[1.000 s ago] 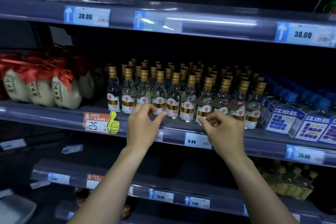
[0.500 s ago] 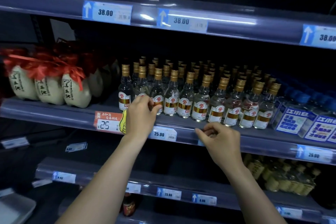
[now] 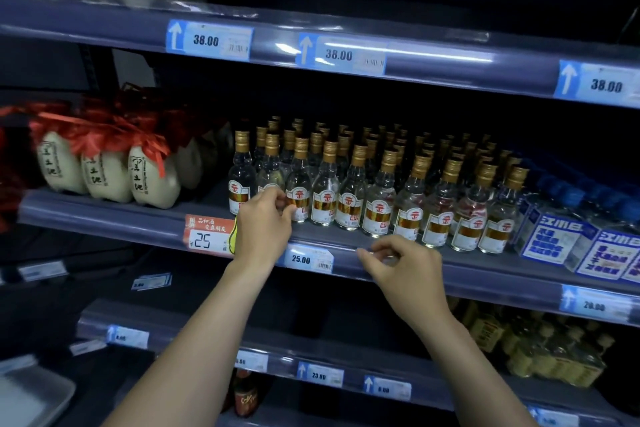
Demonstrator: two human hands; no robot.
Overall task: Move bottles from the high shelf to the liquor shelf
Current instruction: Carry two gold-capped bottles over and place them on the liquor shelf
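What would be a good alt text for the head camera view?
Two bare hands reach to a shop shelf: the left hand touches the front row of small clear glass bottles with gold caps, the right hand pinches at the grey shelf edge. Cream ceramic jars with red ribbons stand left.

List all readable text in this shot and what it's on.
"38.00": three blue price tags on the upper shelf rail.
"25": orange promo tag.
"25.00": tag beside it.
"23.80": tag on a lower rail.
Bottle labels, jar characters, blue boxes, other tags: unreadable.
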